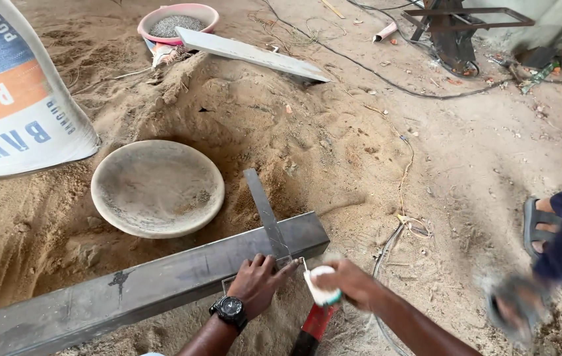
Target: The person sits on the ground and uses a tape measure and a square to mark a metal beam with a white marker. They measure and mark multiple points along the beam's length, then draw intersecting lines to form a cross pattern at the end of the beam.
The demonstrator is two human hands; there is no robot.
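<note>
A long grey steel box beam (162,277) lies across the sand from lower left to centre. A metal try square (264,211) rests on its right end, its blade pointing away over the sand. My left hand (258,283), with a black wristwatch, presses the square's base against the beam. My right hand (353,283) grips a white marking piece (320,287) close to the square's corner. A red-and-black tool handle (314,326) shows below my hands.
A round shallow metal pan (157,188) sits in the sand pile. At upper left lies a printed sack (10,92). Behind stand a pink basin of gravel (177,23), a grey plank (251,54), cables and a metal frame (455,26). Another person's sandalled feet (544,227) are at right.
</note>
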